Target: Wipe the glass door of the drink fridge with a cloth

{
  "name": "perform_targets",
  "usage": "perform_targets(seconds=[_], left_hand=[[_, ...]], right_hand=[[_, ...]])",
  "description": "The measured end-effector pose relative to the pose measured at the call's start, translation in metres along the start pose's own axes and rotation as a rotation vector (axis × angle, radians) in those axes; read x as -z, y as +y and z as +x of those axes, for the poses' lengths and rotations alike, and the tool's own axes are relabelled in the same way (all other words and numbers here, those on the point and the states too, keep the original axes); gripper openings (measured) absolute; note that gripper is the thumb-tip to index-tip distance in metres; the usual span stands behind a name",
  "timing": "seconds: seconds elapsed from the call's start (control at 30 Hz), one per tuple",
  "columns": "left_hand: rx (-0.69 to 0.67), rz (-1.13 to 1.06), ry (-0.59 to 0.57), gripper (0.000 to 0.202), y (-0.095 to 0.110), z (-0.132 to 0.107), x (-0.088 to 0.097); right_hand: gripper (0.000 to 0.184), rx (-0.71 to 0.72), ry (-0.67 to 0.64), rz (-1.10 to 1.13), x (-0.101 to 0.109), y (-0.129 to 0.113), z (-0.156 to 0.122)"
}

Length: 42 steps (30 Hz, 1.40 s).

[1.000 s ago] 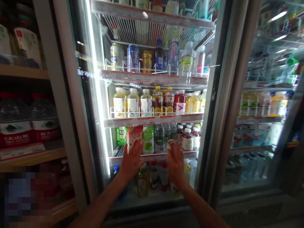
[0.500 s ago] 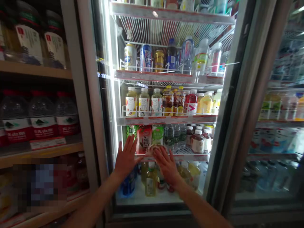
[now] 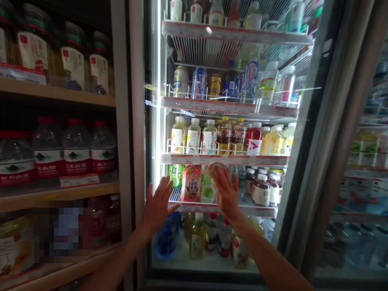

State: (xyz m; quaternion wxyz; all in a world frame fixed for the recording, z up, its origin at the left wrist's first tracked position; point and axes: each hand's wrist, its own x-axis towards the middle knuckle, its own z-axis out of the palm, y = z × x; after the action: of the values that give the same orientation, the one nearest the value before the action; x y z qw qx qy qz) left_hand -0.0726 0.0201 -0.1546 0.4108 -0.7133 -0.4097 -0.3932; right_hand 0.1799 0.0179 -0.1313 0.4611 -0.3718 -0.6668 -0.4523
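Glass-door drinks cooler (image 3: 309, 133), lower white wire shelf (image 3: 224, 208): 2 bare hands, the left hand (image 3: 159, 205) open with fingers spread beside a pink juice bottle (image 3: 191, 184), the right hand (image 3: 226, 192) cupped around a pale round-topped item (image 3: 216, 171) at the shelf's front, grip too blurred to confirm.

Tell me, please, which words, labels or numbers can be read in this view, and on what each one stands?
"茶" on the slim plastic tea bottle with a white label.
"山泉" on the red band of the clear plastic water bottles.
The white shelf price strips and all other labels are too small or blurred to read.
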Motion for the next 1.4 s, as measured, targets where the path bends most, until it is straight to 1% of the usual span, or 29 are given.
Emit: perform_targets(seconds=[0.07,0.1,0.17,0.27,0.33,0.43,0.5,0.57,0.6,0.67,0.73,0.77,0.8,0.83,0.87,0.9,0.93,0.97,1.0,1.03,1.07,1.1,1.17,1.2,1.23,1.27,1.3,1.33,1.4], left_hand=[[-0.005,-0.032,0.042,0.077,0.004,0.005,0.005],[-0.009,-0.066,0.071,0.074,0.008,0.011,0.007],[-0.022,-0.177,0.12,0.067,0.023,0.029,0.01],[-0.111,-0.395,0.169,0.063,0.057,0.067,0.01],[-0.137,-0.472,0.181,0.064,0.082,0.09,0.004],[-0.029,-0.452,0.183,0.067,0.112,0.112,-0.011],[0.027,-0.387,0.217,0.068,0.12,0.121,-0.02],[0.005,-0.308,0.274,0.065,0.11,0.129,-0.024],[-0.018,-0.274,0.307,0.063,0.096,0.135,-0.023],[-0.044,-0.23,0.377,0.059,0.058,0.148,-0.016],[0.089,-0.213,0.466,0.057,0.018,0.165,-0.006],[0.177,-0.197,0.509,0.057,0.005,0.174,-0.002],[0.248,-0.176,0.557,0.057,0.0,0.181,0.001],[0.274,-0.171,0.568,0.058,0.003,0.187,0.002],[0.251,-0.177,0.556,0.058,0.013,0.192,0.001],[0.168,-0.194,0.516,0.059,0.029,0.196,-0.001],[0.039,-0.219,0.449,0.061,0.045,0.198,-0.004],[-0.137,-0.236,0.392,0.062,0.059,0.2,-0.006],[-0.283,-0.24,0.329,0.064,0.067,0.201,-0.007],[-0.375,-0.234,0.284,0.065,0.066,0.203,-0.006],[-0.394,-0.219,0.263,0.065,0.057,0.205,-0.003],[-0.343,-0.2,0.267,0.065,0.042,0.208,0.002],[-0.053,-0.157,0.385,0.063,0.004,0.215,0.012],[0.093,-0.14,0.468,0.063,-0.01,0.219,0.016],[0.184,-0.134,0.518,0.061,-0.017,0.223,0.018],[0.212,-0.14,0.538,0.058,-0.014,0.226,0.018],[0.184,-0.153,0.528,0.056,-0.005,0.228,0.015],[0.102,-0.164,0.483,0.054,0.01,0.23,0.011],[-0.151,-0.17,0.383,0.055,0.04,0.234,0.003]], right_hand=[[0.06,-0.149,0.097,-0.035,0.001,0.012,0.018],[0.061,-0.15,0.103,-0.028,0.0,0.013,0.025],[0.061,-0.06,0.053,0.014,-0.004,0.007,0.031],[0.057,0.061,-0.005,0.073,-0.008,-0.007,0.029],[0.053,0.098,-0.001,0.103,-0.006,-0.004,0.025],[0.05,0.128,0.032,0.118,0.007,0.024,0.021],[0.051,0.114,0.066,0.081,0.02,0.052,0.025],[0.05,0.055,0.093,0.005,0.031,0.08,0.035],[0.05,0.012,0.1,-0.037,0.035,0.093,0.041],[0.05,-0.088,0.122,-0.116,0.039,0.115,0.051],[0.05,-0.153,0.137,-0.171,0.039,0.13,0.057],[0.052,-0.168,0.132,-0.189,0.038,0.134,0.057],[0.053,-0.173,0.121,-0.203,0.036,0.137,0.057],[0.054,-0.172,0.109,-0.214,0.035,0.138,0.055],[0.056,-0.168,0.102,-0.221,0.034,0.139,0.054],[0.056,-0.163,0.1,-0.225,0.034,0.139,0.052],[0.057,-0.155,0.102,-0.227,0.034,0.14,0.051],[0.057,-0.142,0.106,-0.226,0.034,0.141,0.05],[0.057,-0.124,0.107,-0.224,0.035,0.142,0.049],[0.057,-0.105,0.104,-0.22,0.036,0.143,0.048],[0.058,-0.087,0.096,-0.216,0.037,0.144,0.048],[0.059,-0.076,0.091,-0.212,0.038,0.146,0.048],[0.061,-0.072,0.09,-0.207,0.038,0.146,0.048],[0.062,-0.076,0.095,-0.205,0.038,0.145,0.048],[0.063,-0.083,0.103,-0.205,0.037,0.144,0.048],[0.063,-0.089,0.11,-0.206,0.036,0.143,0.048],[0.063,-0.095,0.118,-0.208,0.035,0.142,0.048],[0.064,-0.098,0.123,-0.209,0.035,0.142,0.048],[0.064,-0.093,0.121,-0.208,0.035,0.142,0.048]])
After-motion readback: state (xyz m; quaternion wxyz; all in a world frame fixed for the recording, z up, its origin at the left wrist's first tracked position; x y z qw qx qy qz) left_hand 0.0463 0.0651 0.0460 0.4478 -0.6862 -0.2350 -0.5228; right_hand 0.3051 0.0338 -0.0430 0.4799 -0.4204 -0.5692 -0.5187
